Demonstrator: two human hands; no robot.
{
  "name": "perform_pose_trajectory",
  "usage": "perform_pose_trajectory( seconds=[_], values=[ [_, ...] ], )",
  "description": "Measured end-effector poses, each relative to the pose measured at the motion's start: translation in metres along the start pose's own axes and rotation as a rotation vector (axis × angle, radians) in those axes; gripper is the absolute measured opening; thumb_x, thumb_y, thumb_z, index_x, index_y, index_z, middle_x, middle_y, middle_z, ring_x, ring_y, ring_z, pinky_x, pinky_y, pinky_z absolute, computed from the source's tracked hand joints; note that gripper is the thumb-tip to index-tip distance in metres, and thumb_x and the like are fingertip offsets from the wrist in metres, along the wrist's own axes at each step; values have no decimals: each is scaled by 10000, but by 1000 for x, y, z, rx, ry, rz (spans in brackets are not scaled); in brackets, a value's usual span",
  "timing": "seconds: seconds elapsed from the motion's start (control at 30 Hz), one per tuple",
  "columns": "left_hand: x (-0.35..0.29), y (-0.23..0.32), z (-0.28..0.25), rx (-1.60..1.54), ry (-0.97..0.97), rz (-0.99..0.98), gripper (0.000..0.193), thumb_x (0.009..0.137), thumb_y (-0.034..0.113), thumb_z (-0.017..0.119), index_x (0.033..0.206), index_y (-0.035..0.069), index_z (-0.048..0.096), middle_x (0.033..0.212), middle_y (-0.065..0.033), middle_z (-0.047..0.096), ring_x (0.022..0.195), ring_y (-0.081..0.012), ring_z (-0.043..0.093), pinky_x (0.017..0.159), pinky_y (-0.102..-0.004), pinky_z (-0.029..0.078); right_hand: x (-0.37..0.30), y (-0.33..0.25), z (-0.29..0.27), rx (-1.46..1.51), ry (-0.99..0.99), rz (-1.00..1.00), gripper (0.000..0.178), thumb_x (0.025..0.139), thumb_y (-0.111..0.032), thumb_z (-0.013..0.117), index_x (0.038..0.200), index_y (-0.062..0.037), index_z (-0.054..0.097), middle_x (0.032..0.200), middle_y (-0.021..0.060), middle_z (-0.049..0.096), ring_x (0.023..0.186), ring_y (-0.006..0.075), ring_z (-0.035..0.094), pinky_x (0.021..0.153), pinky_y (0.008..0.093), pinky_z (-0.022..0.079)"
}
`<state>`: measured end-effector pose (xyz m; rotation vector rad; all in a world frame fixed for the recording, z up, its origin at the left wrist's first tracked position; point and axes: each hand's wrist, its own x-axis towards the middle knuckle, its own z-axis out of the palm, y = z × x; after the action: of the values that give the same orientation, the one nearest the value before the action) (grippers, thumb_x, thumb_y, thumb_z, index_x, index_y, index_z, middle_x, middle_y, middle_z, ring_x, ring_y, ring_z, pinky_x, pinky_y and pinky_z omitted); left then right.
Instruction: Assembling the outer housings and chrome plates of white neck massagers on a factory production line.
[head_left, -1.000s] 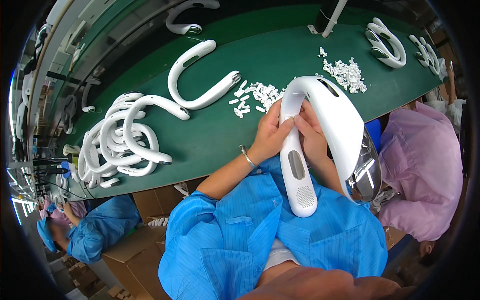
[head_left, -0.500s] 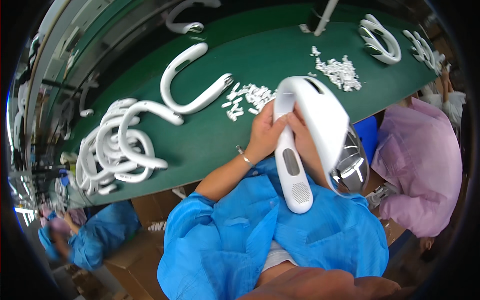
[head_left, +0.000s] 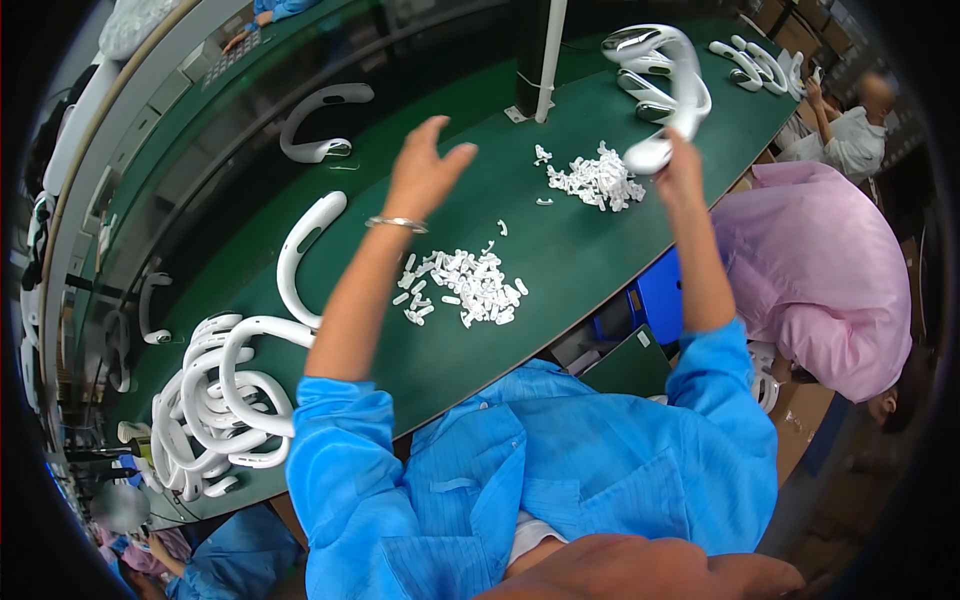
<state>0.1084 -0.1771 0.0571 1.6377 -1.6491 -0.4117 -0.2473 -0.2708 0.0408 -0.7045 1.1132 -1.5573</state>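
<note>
White device [head_left: 687, 85] moved rightward, in right hand [head_left: 681, 168].

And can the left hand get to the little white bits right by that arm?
Probably yes: the left hand looks empty, thumb and finger apart, and nothing seems to cover the pile of little white bits beside its forearm.

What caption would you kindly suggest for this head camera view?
Right hand grips a curved white device; left hand hovers over green table.
</note>
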Motion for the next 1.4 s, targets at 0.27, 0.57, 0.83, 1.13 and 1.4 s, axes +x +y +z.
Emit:
perform_pose_trajectory(
  seconds=[0.27, 0.57, 0.83, 1.13, 1.4],
  values=[
    [71, -136, -96, 577, 124, -541, 516, 785, 330, 636, 1175, 13, 519, 1176, -267, 536, 1068, -398, 560, 900, -431, 468, 195, -4, -69, -641, 627, -193, 588, 819, -310, 659, 1064, 162, 407, 838, 239, 638, 567, 257, 666, 427, 304, 555],
    [201, -309, -90, 536, 93, -652, 701, 760, 341, 628, 1289, -20, 344, 1186, -292, 539, 1132, -421, 522, 959, -457, 432, 190, 22, -124, -1348, 750, -658, 626, 805, -467, 625, 1089, 88, 571, 1008, 126, 642, 882, 228, 635, 707, 313, 524],
    [186, -317, -96, 344, -119, -607, 375, 790, 211, 633, 1086, -17, 604, 1018, -235, 635, 986, -321, 628, 818, -413, 517, 7, 43, 56, -1236, -786, -869, 292, 795, -12, 600, 1080, -69, 627, 1087, 143, 615, 941, 332, 601, 792, 373, 504],
    [55, -157, -94, -893, 119, -538, 263, 777, 5, 568, 1025, -82, 552, 905, -170, 622, 799, -262, 644, 710, -355, 533, 12, 91, 74, -1410, -946, -726, 122, 708, -76, 638, 822, -36, 643, 798, 159, 606, 785, 334, 598, 739, 422, 473],
    [-44, 0, -43, -973, 110, -412, 231, 961, 188, 456, 1152, 66, 408, 777, -89, 581, 597, -194, 632, 453, -291, 513, 8, 83, 53, -1355, -894, -734, 102, 670, -58, 651, 762, -24, 624, 728, 156, 613, 737, 326, 601, 689, 419, 467]
  ],
)
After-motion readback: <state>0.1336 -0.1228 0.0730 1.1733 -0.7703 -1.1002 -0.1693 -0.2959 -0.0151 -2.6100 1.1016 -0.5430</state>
